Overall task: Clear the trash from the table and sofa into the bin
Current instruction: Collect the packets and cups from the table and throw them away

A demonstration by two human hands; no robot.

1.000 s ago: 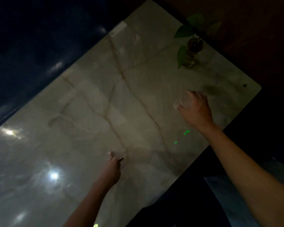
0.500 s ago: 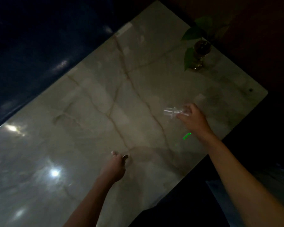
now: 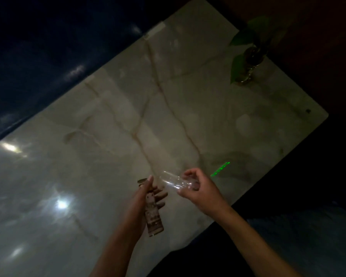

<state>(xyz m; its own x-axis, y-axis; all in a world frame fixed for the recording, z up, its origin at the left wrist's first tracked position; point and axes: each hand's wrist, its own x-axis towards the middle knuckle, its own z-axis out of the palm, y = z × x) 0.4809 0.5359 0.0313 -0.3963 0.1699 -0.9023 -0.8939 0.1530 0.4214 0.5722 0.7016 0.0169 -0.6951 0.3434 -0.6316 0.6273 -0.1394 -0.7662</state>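
Observation:
The room is dim. My left hand [image 3: 143, 198] grips a small bottle with a brown label [image 3: 153, 215], its cap end pointing away from me, held just above the marble table [image 3: 108, 126]. My right hand [image 3: 202, 191] holds a clear plastic cup [image 3: 175, 182] on its side, its open end pointing left toward the bottle. The two hands are close together near the table's front edge. No bin is in view.
A small glass vase with a green leafy plant [image 3: 248, 62] stands at the table's far right corner. A dark blue sofa [image 3: 48, 56] runs along the far left side. A green light streak [image 3: 220, 169] lies on the tabletop by my right hand.
My right hand lifted the clear cup from the far right of the table and brought it toward me. My left hand rose with the bottle. The hands came together.

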